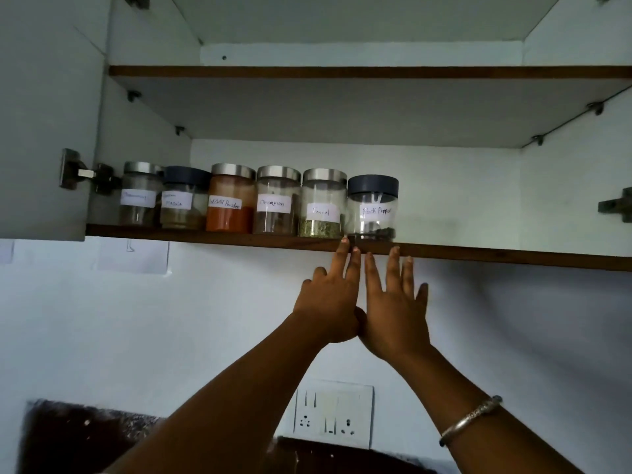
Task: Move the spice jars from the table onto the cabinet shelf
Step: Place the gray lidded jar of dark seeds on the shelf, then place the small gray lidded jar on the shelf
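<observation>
Cabinet shelf [205,238] is carrying 6 spice jars [277,203]; left hand [328,306] and right hand [393,313] are hovering empty, fingers [373,271] straight; likely fetching more next.

Handwritten white labels on jars along the shelf [205,236] read, left to right:
- first jar [138,196]: illegible
- second jar [183,200]: "Masala" under a blurred word
- orange-powder jar [231,200]: "chilli Powder"
- fourth jar [276,203]: "Cinnamon"
- fifth jar [322,206]: "Fennel"
- dark-lidded end jar [372,208]: "Black Pepper"
</observation>
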